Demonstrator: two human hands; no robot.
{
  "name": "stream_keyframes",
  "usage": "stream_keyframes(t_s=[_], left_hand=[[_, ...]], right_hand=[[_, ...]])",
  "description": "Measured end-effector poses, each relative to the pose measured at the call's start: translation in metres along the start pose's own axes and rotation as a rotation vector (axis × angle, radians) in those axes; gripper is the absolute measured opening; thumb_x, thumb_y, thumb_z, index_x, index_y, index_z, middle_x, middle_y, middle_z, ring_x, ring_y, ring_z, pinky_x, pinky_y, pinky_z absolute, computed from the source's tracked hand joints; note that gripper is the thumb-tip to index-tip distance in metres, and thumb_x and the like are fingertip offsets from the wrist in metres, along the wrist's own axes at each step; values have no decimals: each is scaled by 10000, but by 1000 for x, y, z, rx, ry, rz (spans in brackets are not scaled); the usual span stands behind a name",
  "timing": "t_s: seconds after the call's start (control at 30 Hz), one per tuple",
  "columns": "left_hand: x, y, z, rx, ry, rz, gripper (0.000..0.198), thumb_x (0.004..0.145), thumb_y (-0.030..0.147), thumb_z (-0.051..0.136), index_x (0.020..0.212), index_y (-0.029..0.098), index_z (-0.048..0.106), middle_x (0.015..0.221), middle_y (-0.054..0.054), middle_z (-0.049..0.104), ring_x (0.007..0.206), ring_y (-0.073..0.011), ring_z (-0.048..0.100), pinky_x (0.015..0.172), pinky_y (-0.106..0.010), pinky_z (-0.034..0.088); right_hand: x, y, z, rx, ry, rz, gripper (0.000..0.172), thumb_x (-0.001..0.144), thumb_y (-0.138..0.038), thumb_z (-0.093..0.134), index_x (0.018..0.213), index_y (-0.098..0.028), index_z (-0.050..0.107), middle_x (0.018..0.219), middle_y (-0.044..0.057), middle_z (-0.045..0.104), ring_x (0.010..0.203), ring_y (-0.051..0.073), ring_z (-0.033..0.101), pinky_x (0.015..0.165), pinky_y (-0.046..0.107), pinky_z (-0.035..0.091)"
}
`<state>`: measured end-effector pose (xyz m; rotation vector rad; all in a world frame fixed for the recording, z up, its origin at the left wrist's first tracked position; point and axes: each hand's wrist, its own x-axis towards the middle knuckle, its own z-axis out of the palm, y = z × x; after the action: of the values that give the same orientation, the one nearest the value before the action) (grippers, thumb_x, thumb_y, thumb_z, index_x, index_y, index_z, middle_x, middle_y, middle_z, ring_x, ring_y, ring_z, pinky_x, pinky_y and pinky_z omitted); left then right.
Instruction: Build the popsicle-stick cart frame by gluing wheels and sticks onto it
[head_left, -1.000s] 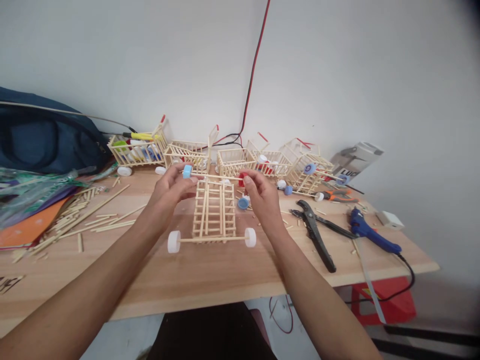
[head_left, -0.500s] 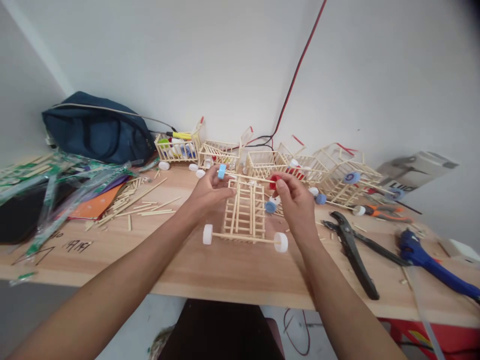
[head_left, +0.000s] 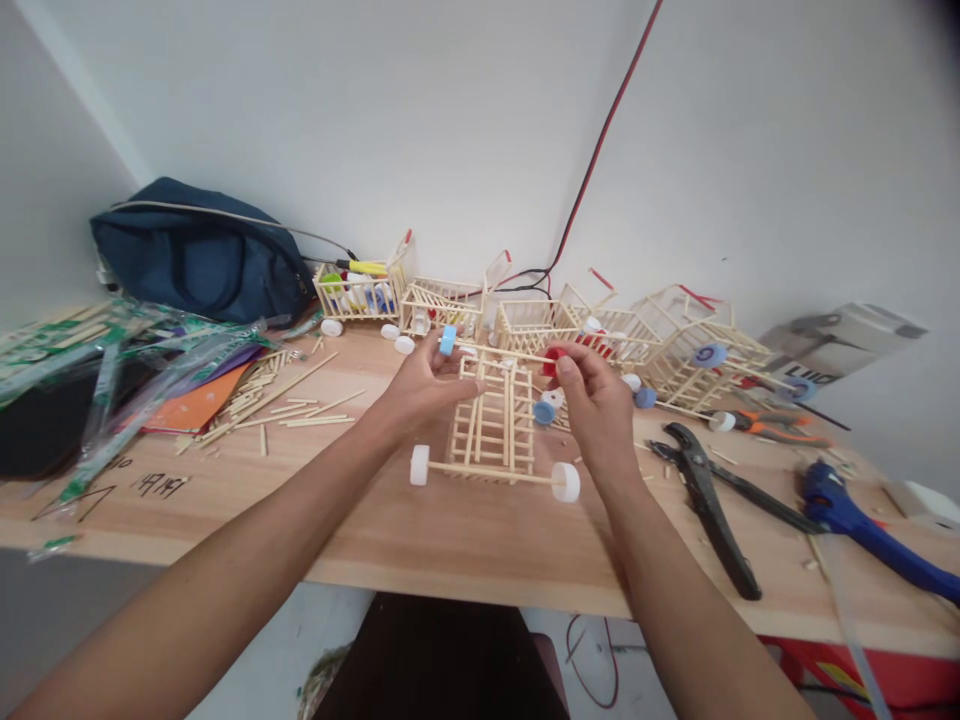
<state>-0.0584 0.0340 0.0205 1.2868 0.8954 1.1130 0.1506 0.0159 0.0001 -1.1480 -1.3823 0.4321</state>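
A small cart frame of thin wooden sticks [head_left: 493, 425] lies on the table between my hands. Its near axle carries a white cap wheel [head_left: 419, 466] on the left and another [head_left: 565, 482] on the right. Across its far end runs a stick with a light blue cap [head_left: 448, 340] on the left and a red cap [head_left: 553, 362] on the right. My left hand [head_left: 429, 385] is at the blue cap, thumb stretched over the frame's edge; its fingertips are partly hidden. My right hand [head_left: 596, 400] pinches the red cap between thumb and fingers.
Several stick carts [head_left: 532, 325] line the wall. Loose sticks [head_left: 262, 395], plastic wrappers [head_left: 97, 400] and a blue bag [head_left: 202, 255] are at the left. Black pliers [head_left: 709, 510], orange-handled pliers [head_left: 780, 425] and a blue glue gun [head_left: 870, 530] lie at the right.
The whole view has shifted slightly. Both hands keep their places at the blue and red caps, and the cart frame looks the same.
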Motion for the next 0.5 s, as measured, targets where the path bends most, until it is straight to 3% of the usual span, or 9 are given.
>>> stream_keyframes(t_s=[0.23,0.5], left_hand=[[0,-1,0,19,-18,-9,872,602,179,794,1398,196,439,1231,-124,588,1152,-274,574,956,-406,473],[0,-1,0,30,-7,13,737,608,185,793,1294,193,521,1176,-100,599,1137,-261,576,969,-397,460]], right_hand=[[0,1,0,-8,3,5,304,921,-468,573,1052,-212,672,973,41,722,821,154,660,723,307,526],[0,2,0,8,17,2,313,909,-486,585,1042,-216,673,978,46,728,824,160,666,712,306,537]])
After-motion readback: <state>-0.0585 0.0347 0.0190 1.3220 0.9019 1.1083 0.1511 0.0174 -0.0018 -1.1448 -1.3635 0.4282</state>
